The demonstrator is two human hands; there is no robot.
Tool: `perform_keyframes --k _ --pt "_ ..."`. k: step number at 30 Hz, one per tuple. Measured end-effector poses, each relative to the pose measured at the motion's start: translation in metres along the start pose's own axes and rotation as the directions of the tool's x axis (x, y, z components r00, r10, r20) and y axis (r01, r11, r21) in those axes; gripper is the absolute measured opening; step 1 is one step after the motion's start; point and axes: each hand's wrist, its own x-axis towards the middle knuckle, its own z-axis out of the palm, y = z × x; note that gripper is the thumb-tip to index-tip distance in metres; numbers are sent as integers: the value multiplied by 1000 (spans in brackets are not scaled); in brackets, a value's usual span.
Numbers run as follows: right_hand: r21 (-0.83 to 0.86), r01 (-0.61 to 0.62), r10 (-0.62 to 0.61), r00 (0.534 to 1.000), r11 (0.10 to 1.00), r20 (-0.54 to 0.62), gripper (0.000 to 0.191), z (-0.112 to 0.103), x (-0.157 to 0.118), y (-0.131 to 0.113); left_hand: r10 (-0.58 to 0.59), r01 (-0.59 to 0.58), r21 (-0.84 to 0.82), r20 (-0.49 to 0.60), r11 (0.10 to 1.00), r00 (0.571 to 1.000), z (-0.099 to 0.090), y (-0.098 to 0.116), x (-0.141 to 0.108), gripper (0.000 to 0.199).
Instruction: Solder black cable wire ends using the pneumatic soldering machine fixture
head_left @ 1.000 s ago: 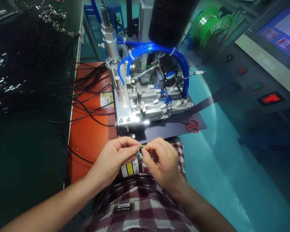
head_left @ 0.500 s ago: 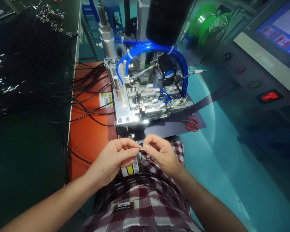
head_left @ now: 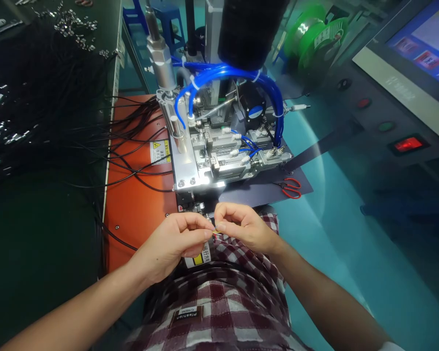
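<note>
Thin coloured wires, yellow and red among them, show between my fingertips in front of the machine. My left hand pinches them between thumb and forefinger. From the other side, my right hand is closed in a pinch on the same wires, its fingertips almost touching those of my left hand. The far ends of the wires are hidden by my fingers. Just under my left hand is a white and yellow label.
Red-handled scissors lie on the dark plate right of my hands. Black cables cross the orange surface into a dark bundle at left. A control panel stands at right, with green spools behind.
My fingertips have shifted slightly down and closer together. Red wire now shows below them beside the yellow. Both hands still pinch the wires.
</note>
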Motion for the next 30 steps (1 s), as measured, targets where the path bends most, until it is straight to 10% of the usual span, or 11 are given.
perform_keyframes --k 13,22,30 --pt "82 -29 17 990 996 143 15 -4 7 0 -18 18 -15 25 1000 1000 1 -2 -1 12" --pt "108 -23 20 999 994 31 14 2 7 3 27 -27 -10 -35 1000 999 1 -4 -1 11" --pt "-199 -31 5 992 980 -129 9 4 -5 -9 78 -76 21 -80 997 994 2 -5 0 10"
